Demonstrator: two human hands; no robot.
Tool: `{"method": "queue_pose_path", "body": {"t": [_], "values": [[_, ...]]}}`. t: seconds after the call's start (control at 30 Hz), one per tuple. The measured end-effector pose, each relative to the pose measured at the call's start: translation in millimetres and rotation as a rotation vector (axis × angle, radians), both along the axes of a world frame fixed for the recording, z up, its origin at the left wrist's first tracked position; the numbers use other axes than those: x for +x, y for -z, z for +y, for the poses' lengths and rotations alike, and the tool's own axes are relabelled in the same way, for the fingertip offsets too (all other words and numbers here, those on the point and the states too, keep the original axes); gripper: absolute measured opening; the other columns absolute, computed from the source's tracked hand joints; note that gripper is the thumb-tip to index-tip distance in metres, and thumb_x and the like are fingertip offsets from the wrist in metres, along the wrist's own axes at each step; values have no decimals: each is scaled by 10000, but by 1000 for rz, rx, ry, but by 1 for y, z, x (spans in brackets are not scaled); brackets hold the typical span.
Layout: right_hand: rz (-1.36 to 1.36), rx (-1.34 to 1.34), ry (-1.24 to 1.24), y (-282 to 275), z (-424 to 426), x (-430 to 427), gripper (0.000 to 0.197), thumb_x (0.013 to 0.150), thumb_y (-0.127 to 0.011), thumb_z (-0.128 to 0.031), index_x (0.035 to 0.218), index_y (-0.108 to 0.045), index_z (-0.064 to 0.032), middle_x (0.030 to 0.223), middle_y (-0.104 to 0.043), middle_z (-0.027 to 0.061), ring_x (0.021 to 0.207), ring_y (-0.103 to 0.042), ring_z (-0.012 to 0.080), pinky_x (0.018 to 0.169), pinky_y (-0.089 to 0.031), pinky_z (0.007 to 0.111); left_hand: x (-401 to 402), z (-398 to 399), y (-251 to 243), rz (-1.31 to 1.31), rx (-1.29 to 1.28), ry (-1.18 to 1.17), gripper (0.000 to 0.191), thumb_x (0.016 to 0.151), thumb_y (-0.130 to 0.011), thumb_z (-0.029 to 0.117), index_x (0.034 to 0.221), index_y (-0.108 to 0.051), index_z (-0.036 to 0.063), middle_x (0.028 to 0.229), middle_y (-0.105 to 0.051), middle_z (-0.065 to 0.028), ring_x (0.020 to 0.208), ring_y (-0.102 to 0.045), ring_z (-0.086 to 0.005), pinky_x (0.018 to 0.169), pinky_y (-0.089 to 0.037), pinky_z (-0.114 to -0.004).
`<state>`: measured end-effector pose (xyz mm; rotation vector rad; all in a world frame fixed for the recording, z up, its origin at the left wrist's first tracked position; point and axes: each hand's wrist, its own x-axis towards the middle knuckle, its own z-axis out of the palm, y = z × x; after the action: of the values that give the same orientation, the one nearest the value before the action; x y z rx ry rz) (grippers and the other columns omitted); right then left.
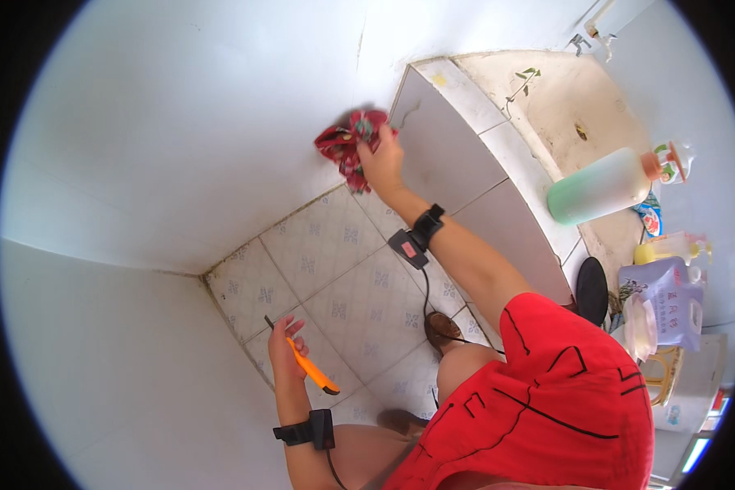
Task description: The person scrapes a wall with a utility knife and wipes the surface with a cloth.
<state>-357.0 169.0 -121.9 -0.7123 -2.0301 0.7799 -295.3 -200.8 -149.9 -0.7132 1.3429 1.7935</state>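
Note:
In my left hand (288,349) is an orange snap-off utility knife (311,370). Its dark blade tip (269,321) points up past my thumb, and the handle's black end hangs below my palm. My right hand (381,162) grips a crumpled red patterned cloth (349,144). The cloth is at the foot of the white wall (220,122), close to the corner where that wall meets the tiled side of a raised basin (459,135). Slight blur keeps me from telling how firmly the cloth touches the wall.
Patterned floor tiles (343,288) lie below my hands. On the basin ledge (514,153) stands a pump bottle of green liquid (600,187). Beyond it are a purple jug (670,300), a dark oval object (591,291) and taps (588,43). Black cables trail from both wrist devices.

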Motion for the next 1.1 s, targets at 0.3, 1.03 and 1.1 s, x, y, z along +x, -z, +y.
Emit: {"method": "queue_pose_path", "body": {"t": [0.3,1.03,1.1], "values": [[569,641,166,-193,62,-29,537,727,-665,-54,1221,-468,20,1050,-495,274,958,-479,440,838,-419,461,-3,21,3,23,-2,26,320,892,-520,291,1094,-547,44,968,-573,-79,492,-385,-69,414,-314,-213],[458,375,-60,-132,7,1,534,630,-691,-36,1132,-511,-8,981,-618,141,891,-606,279,817,-480,358,-7,27,-7,44,-40,74,315,872,-532,268,1073,-533,25,959,-574,-95,454,-379,-81,391,-311,-227],[693,606,-91,-217,18,-6,479,655,-675,-57,1101,-507,-2,952,-577,229,868,-534,419,743,-445,434,-4,32,5,43,-34,95,331,883,-527,281,1102,-531,33,987,-576,-101,465,-374,-78,402,-315,-225]]}}
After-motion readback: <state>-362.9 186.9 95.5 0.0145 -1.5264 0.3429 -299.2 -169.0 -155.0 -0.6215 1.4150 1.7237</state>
